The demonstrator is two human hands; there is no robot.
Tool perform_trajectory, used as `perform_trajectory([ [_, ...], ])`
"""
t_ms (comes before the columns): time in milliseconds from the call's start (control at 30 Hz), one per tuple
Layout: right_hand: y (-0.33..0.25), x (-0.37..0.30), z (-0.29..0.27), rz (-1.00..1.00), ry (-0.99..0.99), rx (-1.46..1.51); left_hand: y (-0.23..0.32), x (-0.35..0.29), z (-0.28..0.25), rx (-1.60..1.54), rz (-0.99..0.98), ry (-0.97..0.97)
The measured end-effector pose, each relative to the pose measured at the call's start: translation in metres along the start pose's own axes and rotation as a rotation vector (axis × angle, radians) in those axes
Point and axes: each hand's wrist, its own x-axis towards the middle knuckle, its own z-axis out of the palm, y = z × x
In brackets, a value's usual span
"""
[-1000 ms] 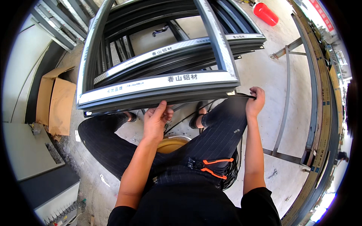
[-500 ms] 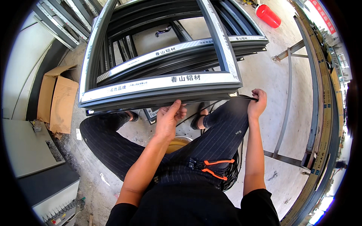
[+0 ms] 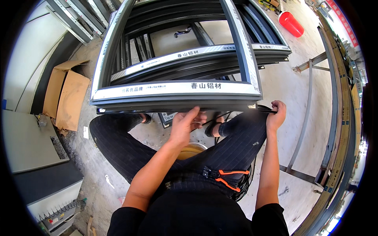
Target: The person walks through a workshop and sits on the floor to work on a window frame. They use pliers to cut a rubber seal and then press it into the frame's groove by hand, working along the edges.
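Note:
A dark metal window frame (image 3: 165,93) with white protective film lies on top of a stack in front of me. My left hand (image 3: 184,126) is at the middle of its near edge, thumb up against the edge and fingers curled; what they pinch, if anything, is hidden. Off the frame's near right corner, my right hand (image 3: 277,117) is closed on a thin black flexible strip (image 3: 264,108), which runs back to that corner. Orange-handled pliers (image 3: 232,172) lie in my lap, beside a bundle of black strip (image 3: 245,192) at my right thigh.
More frames (image 3: 271,48) are stacked beneath and behind. On the left are an open cardboard box (image 3: 73,100) and a grey cabinet (image 3: 35,141). A red bucket (image 3: 291,24) lies at the far right, near a metal rack (image 3: 328,102). Part of a round yellowish container (image 3: 191,150) shows between my legs.
The whole view has shifted slightly, so everything appears a little farther right. Both hands keep nearly the same places at the frame, and the strip by my right hand bows up slightly more.

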Motion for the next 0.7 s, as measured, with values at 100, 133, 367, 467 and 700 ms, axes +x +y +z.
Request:
perform_trajectory([
  [100, -0.012, 0.001, -0.003, -0.042, -0.042, 0.002, 0.016, -0.015, -0.044, 0.065, 0.094, 0.168],
  [133, -0.016, 0.002, -0.004, -0.048, -0.060, -0.002, 0.026, -0.022, -0.063, 0.076, 0.123, 0.180],
  [367, -0.009, 0.000, -0.006, -0.080, -0.071, -0.033, 0.080, -0.044, -0.153, -0.003, 0.285, 0.472],
  [467, -0.008, 0.001, -0.004, -0.094, -0.076, -0.015, 0.089, -0.047, -0.185, -0.094, 0.348, 0.529],
  [700, -0.048, -0.003, -0.016, -0.259, -0.075, -0.003, 0.086, -0.052, -0.179, -0.199, 0.300, 0.494],
])
